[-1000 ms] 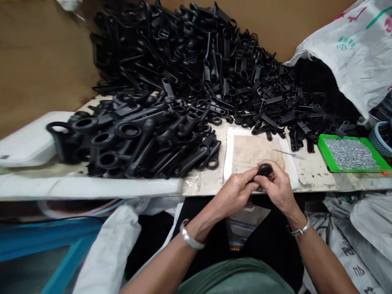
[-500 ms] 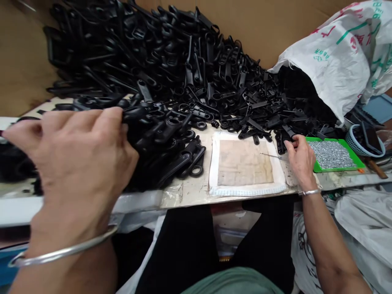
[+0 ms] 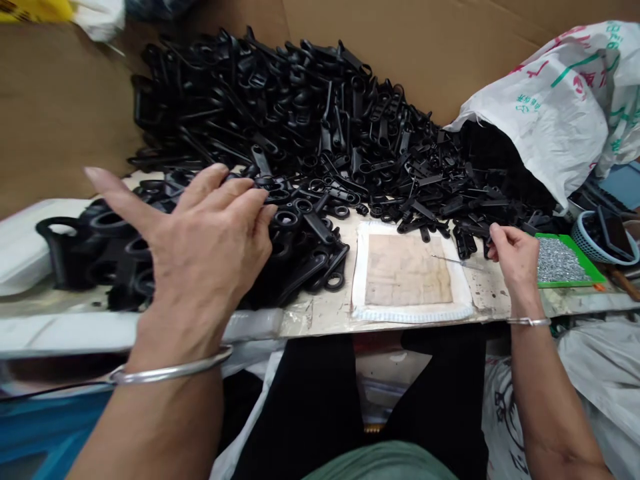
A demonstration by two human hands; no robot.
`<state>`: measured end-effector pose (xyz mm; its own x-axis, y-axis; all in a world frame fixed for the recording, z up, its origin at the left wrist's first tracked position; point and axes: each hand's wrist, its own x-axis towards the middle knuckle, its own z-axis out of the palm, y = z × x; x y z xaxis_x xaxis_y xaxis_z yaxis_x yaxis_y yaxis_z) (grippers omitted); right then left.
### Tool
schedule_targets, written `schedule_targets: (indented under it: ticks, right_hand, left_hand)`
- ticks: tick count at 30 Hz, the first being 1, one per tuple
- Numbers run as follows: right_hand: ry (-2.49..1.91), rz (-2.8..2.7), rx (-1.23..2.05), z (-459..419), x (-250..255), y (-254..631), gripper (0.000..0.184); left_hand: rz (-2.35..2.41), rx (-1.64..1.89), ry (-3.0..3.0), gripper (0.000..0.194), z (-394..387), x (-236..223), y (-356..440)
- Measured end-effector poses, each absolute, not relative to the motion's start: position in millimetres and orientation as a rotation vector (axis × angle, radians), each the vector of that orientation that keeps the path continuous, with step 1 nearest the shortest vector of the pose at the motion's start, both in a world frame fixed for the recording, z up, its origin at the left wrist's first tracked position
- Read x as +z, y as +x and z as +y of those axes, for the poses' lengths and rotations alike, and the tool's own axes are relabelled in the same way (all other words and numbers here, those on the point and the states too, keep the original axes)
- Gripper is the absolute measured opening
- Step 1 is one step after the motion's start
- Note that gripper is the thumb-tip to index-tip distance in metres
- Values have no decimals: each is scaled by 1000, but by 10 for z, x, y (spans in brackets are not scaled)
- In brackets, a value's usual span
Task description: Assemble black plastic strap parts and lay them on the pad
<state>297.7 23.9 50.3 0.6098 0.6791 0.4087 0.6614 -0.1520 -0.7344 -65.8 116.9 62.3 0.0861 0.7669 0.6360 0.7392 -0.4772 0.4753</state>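
Observation:
My left hand (image 3: 207, 250) is open with its fingers spread, over the near heap of black ring-ended plastic handles (image 3: 310, 267). Nothing shows in its grasp, though its palm side is hidden. To the right of the cloth pad, my right hand (image 3: 516, 261) is closed, thumb and forefinger pinched together beside several small black plastic pieces (image 3: 465, 241). Whatever lies between those fingertips is too small or hidden to name. A thin metal-shafted tool (image 3: 447, 259) rests across the right side of the beige cloth pad (image 3: 407, 273).
A large pile of black plastic parts (image 3: 290, 100) leans against the cardboard wall (image 3: 425, 47). At right are a green tray of small metal pieces (image 3: 563, 259), a blue basket (image 3: 593, 243) and a white sack (image 3: 540, 100). A white box (image 3: 25, 247) sits at left.
Both hands were together on a black round-ended part over the pad; they have since parted. The left went to the handle heap, then lifted open; the right went to the small pieces, fingers now pinched.

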Motion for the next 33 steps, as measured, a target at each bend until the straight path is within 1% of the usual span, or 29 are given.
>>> schedule_targets:
  ticks: [3,5,6,8,9,10,11,12,16,18,21,26,30,33]
  right_hand:
    - [-1692,-1309,239,63,517,2678,26]
    - [-1588,-1537,517,-24,521,2458,19]
    - [-1529,-1624,662,-47,524,2363,17]
    - [-1418,-1698,909,-36,529,2223,17]
    - [-1381,-1698,985,0,530,2183,20]
    - [-1374,-1695,1024,57,529,2161,23]
    - [-1415,-1703,1009,131,524,2156,26]
    - [-1522,-1740,919,218,515,2164,27]
    - [-2125,-1855,207,578,430,2234,21]
    - [-2237,-1834,43,699,370,2250,19]
    - [-2273,-1806,8,788,299,2259,19]
    - [-2251,-1762,56,910,257,2346,18]
    - [-2184,-1726,174,946,310,2475,18]
    - [-2107,-1697,331,784,464,2595,23]
  left_hand:
    - [1586,1459,2437,20,1066,645,-584]
    - [1373,1456,2468,19,898,643,-457]
    - [1216,1380,2449,22,794,627,-369]
    - [900,1045,2285,28,584,559,-168]
    - [810,824,2158,29,494,508,-70]
    - [751,689,2004,29,422,450,17]
    - [737,649,1835,29,371,390,89]
    - [739,641,1670,28,338,332,144]
    - [782,734,1131,30,308,188,210]
    - [764,758,986,34,299,175,199]
    - [731,779,845,37,277,179,193]
    - [709,799,601,27,265,149,229]
    - [690,786,555,21,248,137,213]
    - [683,793,547,21,251,135,173]
